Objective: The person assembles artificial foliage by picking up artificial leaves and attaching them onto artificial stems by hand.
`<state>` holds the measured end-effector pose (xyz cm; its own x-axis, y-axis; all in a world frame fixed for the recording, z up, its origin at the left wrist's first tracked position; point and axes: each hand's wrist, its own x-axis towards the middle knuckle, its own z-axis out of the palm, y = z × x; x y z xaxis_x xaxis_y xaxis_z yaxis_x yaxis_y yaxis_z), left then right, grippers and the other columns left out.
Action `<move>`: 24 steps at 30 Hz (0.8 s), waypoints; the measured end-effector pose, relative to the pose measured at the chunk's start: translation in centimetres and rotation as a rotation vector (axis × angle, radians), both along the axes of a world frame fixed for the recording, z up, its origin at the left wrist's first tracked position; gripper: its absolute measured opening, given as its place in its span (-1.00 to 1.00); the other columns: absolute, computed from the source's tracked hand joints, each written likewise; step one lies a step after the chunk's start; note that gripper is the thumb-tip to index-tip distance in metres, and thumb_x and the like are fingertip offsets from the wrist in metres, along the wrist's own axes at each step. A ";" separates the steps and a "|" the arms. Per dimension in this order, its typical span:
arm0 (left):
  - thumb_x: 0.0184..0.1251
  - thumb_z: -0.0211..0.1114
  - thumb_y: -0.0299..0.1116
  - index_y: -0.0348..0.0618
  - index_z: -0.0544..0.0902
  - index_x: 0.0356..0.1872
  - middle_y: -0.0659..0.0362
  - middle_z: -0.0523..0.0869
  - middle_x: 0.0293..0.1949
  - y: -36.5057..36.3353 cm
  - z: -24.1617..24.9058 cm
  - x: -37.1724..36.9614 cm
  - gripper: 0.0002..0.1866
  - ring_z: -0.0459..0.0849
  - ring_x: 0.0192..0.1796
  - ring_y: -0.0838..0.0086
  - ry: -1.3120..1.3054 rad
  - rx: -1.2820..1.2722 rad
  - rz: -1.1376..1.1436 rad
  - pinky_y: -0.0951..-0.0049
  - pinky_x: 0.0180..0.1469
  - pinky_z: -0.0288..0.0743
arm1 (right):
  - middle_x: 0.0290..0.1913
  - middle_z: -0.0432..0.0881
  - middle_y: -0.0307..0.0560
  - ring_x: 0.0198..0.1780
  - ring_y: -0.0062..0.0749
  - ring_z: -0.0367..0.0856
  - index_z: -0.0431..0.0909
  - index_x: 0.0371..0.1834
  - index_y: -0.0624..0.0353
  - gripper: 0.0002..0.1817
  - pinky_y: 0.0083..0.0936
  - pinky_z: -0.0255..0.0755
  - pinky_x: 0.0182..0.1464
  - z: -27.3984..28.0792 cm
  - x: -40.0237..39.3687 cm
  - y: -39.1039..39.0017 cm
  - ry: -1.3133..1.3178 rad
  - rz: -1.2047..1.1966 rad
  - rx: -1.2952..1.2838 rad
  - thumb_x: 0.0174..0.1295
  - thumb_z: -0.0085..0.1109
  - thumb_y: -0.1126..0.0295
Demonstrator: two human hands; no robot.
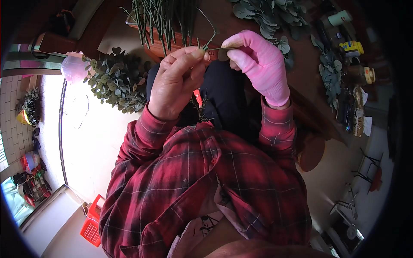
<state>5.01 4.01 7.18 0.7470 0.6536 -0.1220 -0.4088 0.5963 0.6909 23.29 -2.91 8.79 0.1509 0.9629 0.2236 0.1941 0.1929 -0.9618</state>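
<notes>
My left hand (183,77), bare, pinches a thin green stem (210,39) near its lower end, at the top centre. My right hand (260,64), in a pink glove, is closed on a small leaf sprig (223,53) just right of my left fingertips. The two hands are close together but apart. Behind them lies a bundle of green stems (165,21) at the table's edge. Leafy eucalyptus-like branches (271,17) lie beyond my right hand. A bushy leafy bundle (116,79) is left of my left hand.
On the right of the brown table (307,86) are another leafy branch (330,75), a mint-green bottle (340,18), a yellow container (352,48) and a jar (368,75). A red basket (91,228) stands on the floor at lower left. A round stool (312,154) is near my right elbow.
</notes>
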 end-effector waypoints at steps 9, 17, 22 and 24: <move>0.35 0.19 -0.45 -0.30 0.63 -0.29 0.37 0.48 -0.61 -1.4 0.1 0.0 -0.88 0.23 -0.61 0.79 0.055 0.194 0.164 0.71 -0.56 0.04 | -0.43 0.57 -0.33 -0.47 -0.81 0.43 0.57 -0.25 0.27 -0.87 -0.81 0.34 -0.41 -0.6 -1.2 -1.1 0.228 -0.352 0.153 0.19 0.27 0.47; 0.35 0.21 -0.49 -0.34 0.65 -0.20 0.32 0.60 -0.48 -2.4 -1.1 0.0 -0.87 0.37 -0.53 0.80 0.081 0.356 0.215 0.74 -0.50 0.20 | -0.51 0.53 -0.37 -0.54 -0.85 0.35 0.61 -0.28 0.29 -0.79 -0.82 0.23 -0.51 -0.6 -3.0 -3.7 0.272 -0.170 -0.056 0.28 0.22 0.32; 0.35 0.21 -0.48 -0.34 0.65 -0.18 0.33 0.60 -0.48 -2.7 -1.0 0.3 -0.86 0.40 -0.50 0.78 0.113 0.365 0.210 0.75 -0.46 0.25 | -0.51 0.49 -0.42 -0.54 -0.87 0.30 0.59 -0.12 0.30 -0.76 -0.83 0.19 -0.51 0.1 -3.7 -3.1 0.388 -0.122 -0.194 0.29 0.22 0.34; 0.35 0.22 -0.48 -0.34 0.65 -0.18 0.33 0.60 -0.49 -2.7 -1.0 0.4 -0.85 0.41 -0.50 0.78 0.125 0.366 0.205 0.74 -0.45 0.25 | -0.51 0.48 -0.42 -0.54 -0.87 0.30 0.59 -0.14 0.29 -0.78 -0.83 0.18 -0.52 -0.1 -3.7 -2.8 0.466 -0.104 -0.168 0.28 0.22 0.35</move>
<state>5.37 1.32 6.20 0.5917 0.8036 0.0640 -0.3926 0.2179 0.8935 19.60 -5.75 8.74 0.2946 0.9545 -0.0470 -0.2529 0.0305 -0.9670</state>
